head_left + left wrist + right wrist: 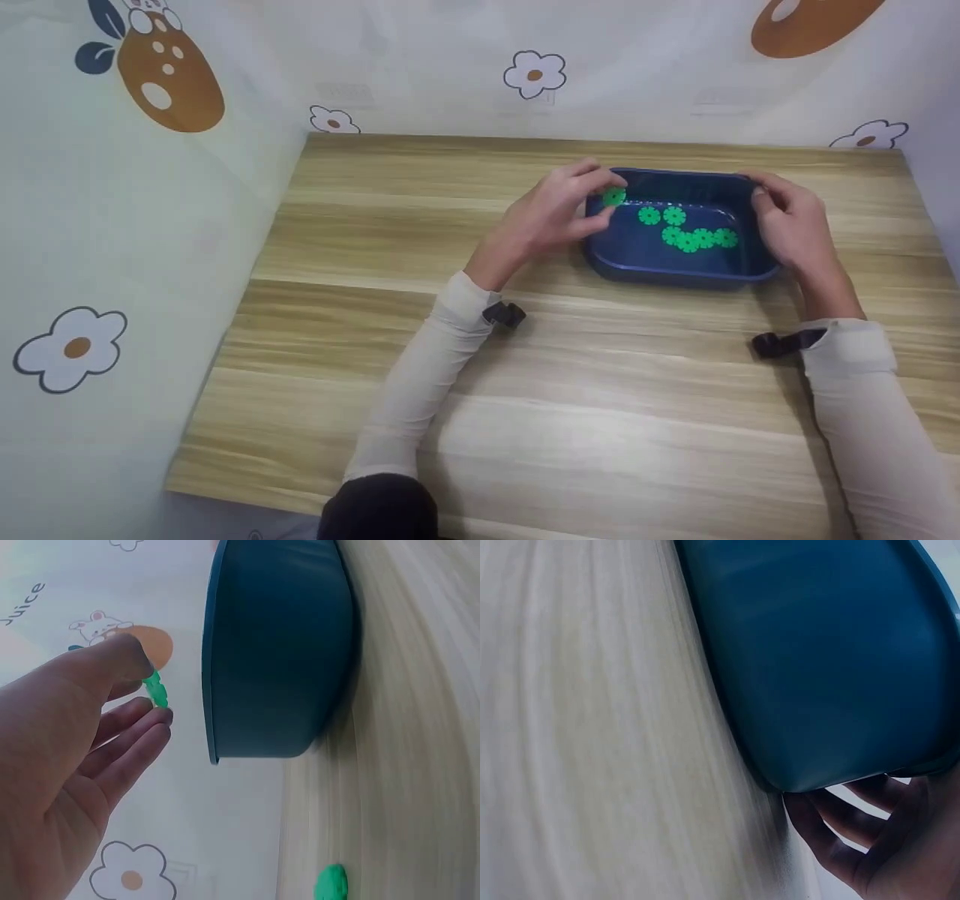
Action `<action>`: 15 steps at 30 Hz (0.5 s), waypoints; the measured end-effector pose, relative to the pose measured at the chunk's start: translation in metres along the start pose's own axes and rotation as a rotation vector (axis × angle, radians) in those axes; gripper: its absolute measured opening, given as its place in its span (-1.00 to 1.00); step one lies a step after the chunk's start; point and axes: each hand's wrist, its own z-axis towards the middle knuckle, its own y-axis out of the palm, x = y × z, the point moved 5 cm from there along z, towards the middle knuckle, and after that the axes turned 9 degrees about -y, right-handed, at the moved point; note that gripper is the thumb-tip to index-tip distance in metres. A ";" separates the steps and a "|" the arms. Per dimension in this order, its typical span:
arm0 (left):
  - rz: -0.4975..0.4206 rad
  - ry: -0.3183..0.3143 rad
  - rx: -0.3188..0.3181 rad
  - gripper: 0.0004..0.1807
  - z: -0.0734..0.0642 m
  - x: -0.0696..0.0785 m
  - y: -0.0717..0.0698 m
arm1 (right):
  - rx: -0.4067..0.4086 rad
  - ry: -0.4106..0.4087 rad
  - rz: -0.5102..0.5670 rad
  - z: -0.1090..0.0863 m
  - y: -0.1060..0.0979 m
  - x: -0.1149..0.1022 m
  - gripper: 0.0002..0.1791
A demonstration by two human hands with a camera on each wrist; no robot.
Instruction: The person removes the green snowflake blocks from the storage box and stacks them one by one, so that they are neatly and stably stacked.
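A dark blue rectangular bin [679, 279] stands on the table, with several green notched plastic discs [688, 241] lying on its floor. Over the bin's left end, my left hand [553, 206] pinches one green disc [156, 688] between thumb and fingertips, above rim height in the left wrist view. At the opposite end my right hand [796, 221] grips the bin's wall, thumb over the rim and fingers outside. The right wrist view shows those fingers [840, 829] against the bin's outer side.
A further green piece [331, 883] lies on the wooden table [600, 420] beside the bin, hidden from the head view. Behind and to the left rise pale walls [420, 67] with flower and fruit prints. Both wrists wear small black cameras [506, 315].
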 end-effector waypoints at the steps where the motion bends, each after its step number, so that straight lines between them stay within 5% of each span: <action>1: 0.003 0.013 0.012 -0.64 -0.002 -0.001 -0.002 | 0.002 -0.002 0.001 0.000 0.000 0.000 -0.48; 15: 0.069 0.034 0.064 -0.71 -0.032 -0.029 -0.017 | -0.005 0.006 0.003 -0.001 0.000 0.000 -0.47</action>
